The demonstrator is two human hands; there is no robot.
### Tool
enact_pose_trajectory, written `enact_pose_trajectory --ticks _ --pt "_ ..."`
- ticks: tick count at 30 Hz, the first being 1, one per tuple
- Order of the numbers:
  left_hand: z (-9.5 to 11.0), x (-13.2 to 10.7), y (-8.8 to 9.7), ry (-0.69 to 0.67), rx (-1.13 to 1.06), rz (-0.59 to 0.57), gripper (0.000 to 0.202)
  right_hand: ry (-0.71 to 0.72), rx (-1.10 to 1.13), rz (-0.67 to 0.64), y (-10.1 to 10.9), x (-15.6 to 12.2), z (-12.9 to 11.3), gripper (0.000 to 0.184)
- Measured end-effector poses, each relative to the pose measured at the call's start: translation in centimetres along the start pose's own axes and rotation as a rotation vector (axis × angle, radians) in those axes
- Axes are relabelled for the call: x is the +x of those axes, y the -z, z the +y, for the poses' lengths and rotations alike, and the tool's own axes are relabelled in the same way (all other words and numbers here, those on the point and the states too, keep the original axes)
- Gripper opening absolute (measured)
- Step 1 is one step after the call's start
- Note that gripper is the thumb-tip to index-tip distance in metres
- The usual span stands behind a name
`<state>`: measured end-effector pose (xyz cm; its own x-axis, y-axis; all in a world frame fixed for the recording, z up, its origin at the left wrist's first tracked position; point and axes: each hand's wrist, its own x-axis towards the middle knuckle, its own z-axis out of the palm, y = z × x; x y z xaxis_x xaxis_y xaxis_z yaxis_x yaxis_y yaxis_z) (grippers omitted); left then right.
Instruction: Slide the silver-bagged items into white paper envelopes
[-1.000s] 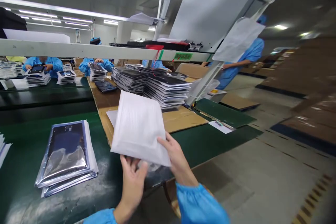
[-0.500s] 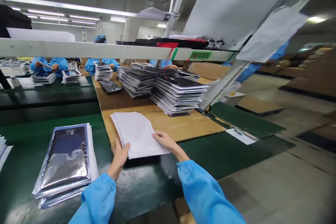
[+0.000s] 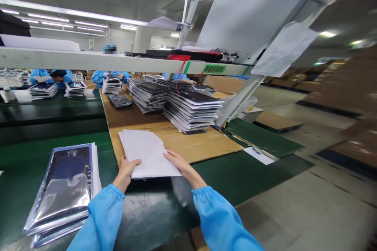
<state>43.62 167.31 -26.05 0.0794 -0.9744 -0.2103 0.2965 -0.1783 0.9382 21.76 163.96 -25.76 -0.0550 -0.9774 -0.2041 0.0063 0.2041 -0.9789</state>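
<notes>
White paper-like flat stack [image 3: 149,153], sheets slightly fanned at the left, grasped at both sides: left hand [image 3: 126,172] grips the left edge, thumb on top; right hand [image 3: 179,162] grips the right edge. Stack overlaps the near edge of a tan cardboard sheet [image 3: 191,147] in view; contact beneath cannot be told. To the left, on the dark green tabletop [image 3: 147,219]: shiny silver-edged transparent pouches with dark rectangular contents [image 3: 66,186], piled with white sheets. Behind, on the cardboard: tall piles of dark-topped, white-edged flat packets [image 3: 193,113]. Writing: bright green rectangular label [image 3: 215,69] on the white shelf rail [image 3: 97,62] bears characters, too blurred to read. Small white card [image 3: 259,155] at right: marking illegible.
</notes>
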Motion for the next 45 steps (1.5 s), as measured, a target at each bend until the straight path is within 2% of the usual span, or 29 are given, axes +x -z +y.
enact_pose_trajectory --ticks 4,7,9,12,15,17,19,21,23,26,28,30,32,34,35,38,40,43,45 --pt "1.3 -1.4 1.1 0.058 0.013 -0.048 0.054 -0.048 0.1 0.106 -0.7 -2.6 0.3 0.052" --pt "2.2 -3.2 2.3 0.128 -0.01 -0.137 0.054 -0.051 0.19 0.108 -0.3 -5.5 0.7 0.058" --pt "2.8 -4.7 3.4 0.181 -0.024 -0.2 0.057 -0.051 0.288 0.059 0.6 -7.3 0.9 0.055" --pt "3.6 -7.5 5.6 0.271 -0.03 -0.268 0.06 -0.094 0.487 0.053 2.1 -8.9 1.0 0.039" --pt "4.5 -10.3 8.0 0.375 -0.044 -0.341 0.069 -0.181 0.571 -0.047 2.9 -9.8 0.9 0.036" --pt "5.2 -11.8 9.4 0.413 -0.04 -0.436 0.076 -0.241 0.551 -0.173 3.1 -10.7 0.8 0.043" --pt "6.2 -12.7 10.6 0.407 -0.001 -0.546 0.078 -0.294 0.529 -0.237 3.1 -12.2 0.7 0.053" --pt "7.3 -13.0 11.5 0.389 0.079 -0.652 0.077 -0.353 0.501 -0.315 3.2 -14.1 0.7 0.065" --pt "8.4 -12.8 12.2 0.402 0.185 -0.741 0.077 -0.349 0.42 -0.435 3.2 -15.8 0.9 0.07" --pt "9.5 -12.0 13.3 0.463 0.329 -0.793 0.074 -0.29 0.238 -0.568 2.2 -17.8 1.5 0.073" --pt "10.1 -11.5 13.8 0.474 0.377 -0.8 0.074 -0.301 0.17 -0.558 0.7 -18.7 1.9 0.075" --pt "11.0 -10.8 14.0 0.458 0.38 -0.798 0.074 -0.305 0.174 -0.477 -0.8 -19.2 2.1 0.072" --pt "12.1 -9.9 14.1 0.429 0.277 -0.733 0.066 -0.28 0.221 -0.363 -1.8 -19.4 2.2 0.069" --pt "13.3 -8.8 14.4 0.354 0.059 -0.572 0.052 -0.246 0.27 -0.246 -2.1 -19.1 1.9 0.066" --pt "13.8 -8.3 14.9 0.284 -0.071 -0.444 0.047 -0.231 0.291 -0.191 -2.0 -18.8 1.8 0.063" --pt "14.2 -7.5 17.4 0.037 -0.369 0.038 0.027 -0.198 0.331 -0.031 -1.6 -16.8 1.1 0.051" --pt "13.4 -8.1 19.6 -0.017 -0.468 0.26 0.02 -0.184 0.367 0.072 -1.6 -14.6 0.8 0.042" --pt "11.3 -10.6 22.1 0.034 -0.525 0.367 0.019 -0.182 0.465 0.18 -2.1 -11.0 0.6 0.033" --pt "9.8 -12.3 22.5 0.043 -0.525 0.4 0.02 -0.141 0.539 0.181 -2.4 -8.9 0.6 0.029"
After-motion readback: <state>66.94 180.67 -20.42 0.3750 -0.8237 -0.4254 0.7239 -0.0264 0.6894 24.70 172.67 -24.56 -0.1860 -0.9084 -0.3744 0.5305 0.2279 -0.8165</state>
